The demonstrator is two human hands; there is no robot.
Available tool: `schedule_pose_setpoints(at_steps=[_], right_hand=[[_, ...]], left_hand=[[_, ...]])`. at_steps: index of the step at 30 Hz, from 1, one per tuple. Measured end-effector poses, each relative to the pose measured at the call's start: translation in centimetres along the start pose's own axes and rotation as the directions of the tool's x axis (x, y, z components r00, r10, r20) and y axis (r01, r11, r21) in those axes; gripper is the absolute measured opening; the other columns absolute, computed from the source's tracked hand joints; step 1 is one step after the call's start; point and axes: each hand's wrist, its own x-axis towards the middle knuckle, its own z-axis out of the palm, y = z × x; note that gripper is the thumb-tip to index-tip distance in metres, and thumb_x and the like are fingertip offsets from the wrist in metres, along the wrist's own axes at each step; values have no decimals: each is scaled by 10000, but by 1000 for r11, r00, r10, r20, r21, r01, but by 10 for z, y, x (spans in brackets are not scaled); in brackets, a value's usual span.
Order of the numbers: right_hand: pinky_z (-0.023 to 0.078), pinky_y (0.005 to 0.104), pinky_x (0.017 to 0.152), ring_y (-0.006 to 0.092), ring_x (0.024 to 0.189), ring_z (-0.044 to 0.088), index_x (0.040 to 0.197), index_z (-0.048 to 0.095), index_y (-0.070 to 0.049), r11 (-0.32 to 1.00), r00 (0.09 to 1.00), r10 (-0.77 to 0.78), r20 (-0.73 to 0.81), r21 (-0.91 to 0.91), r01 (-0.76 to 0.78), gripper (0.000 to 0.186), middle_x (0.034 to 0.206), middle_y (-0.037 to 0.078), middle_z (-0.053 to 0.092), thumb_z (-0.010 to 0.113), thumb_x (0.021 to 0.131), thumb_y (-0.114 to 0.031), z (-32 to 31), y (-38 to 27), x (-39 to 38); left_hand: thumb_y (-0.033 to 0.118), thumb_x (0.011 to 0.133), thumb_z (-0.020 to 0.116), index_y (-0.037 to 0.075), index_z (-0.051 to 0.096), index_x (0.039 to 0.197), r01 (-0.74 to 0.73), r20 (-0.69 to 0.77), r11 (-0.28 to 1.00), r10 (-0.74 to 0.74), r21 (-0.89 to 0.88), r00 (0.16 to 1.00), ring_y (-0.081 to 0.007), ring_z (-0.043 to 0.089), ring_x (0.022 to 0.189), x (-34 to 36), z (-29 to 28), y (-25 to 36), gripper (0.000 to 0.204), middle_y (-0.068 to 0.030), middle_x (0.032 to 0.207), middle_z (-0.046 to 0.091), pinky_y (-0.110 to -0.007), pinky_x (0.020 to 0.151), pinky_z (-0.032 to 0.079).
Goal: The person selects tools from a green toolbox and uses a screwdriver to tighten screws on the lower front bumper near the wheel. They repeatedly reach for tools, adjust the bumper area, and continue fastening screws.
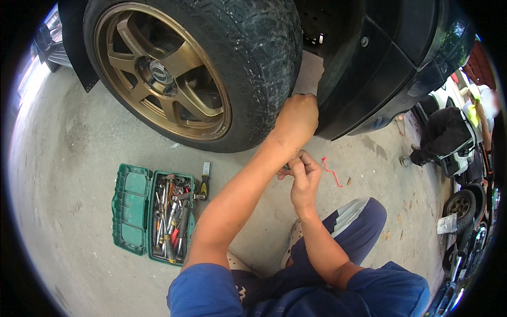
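Observation:
My left hand (pixel 296 119) is closed in the gap between the tyre (pixel 264 58) and the dark bumper (pixel 364 84). A stiff, light brown sheet (pixel 309 75), like cardboard, rises from that fist into the wheel arch; its lower end is hidden by my fingers. Just below my left wrist, the fingers of my right hand (pixel 306 182) are pinched together. Whatever they hold is too small and covered to name. On the floor right of this hand lies a thin red strip (pixel 331 171).
An open green toolbox (pixel 129 208) full of hand tools sits on the concrete floor (pixel 79 174) at the left. Beside it stands a yellow-and-black handled scraper (pixel 205 182). The bronze wheel (pixel 158 74) is above. Parked vehicles and a spare-looking wheel (pixel 459 206) line the right.

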Motion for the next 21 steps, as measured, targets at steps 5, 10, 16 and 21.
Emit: schedule_pose_setpoints(at_steps=[5,10,16,21], right_hand=[[521,269,656,147,739,666,914,688,74,976,996,-84,16,-202,85,234,819,94,679,680,1007,-142,-17,34,5],[531,313,728,210,854,695,998,683,86,882,980,-188,59,-429,195,191,911,138,704,673,964,-103,-42,89,43],[534,395,893,272,989,712,1118,692,54,748,969,-233,85,-621,234,242,1170,172,738,691,934,-102,-62,129,107],[508,397,969,271,1203,659,1246,633,-21,620,934,-336,123,-718,318,321,1295,126,691,660,1024,-251,-70,153,148]], left_hand=[[-58,790,701,-62,748,890,0,-28,1000,0,-15,1000,-459,752,896,-9,-1,1,111,-299,910,736,-495,788,620],[-80,762,683,-50,768,940,-19,-22,1000,19,-5,1000,-471,738,877,-15,-1,2,200,-302,888,726,-507,787,611],[-93,719,648,-33,775,1003,-65,-60,998,64,-15,996,-466,723,855,-18,1,-3,316,-276,894,727,-500,788,597],[-65,822,617,-63,732,954,-203,-155,979,199,-12,968,-437,751,907,-22,5,-7,175,-244,976,736,-490,780,629]])
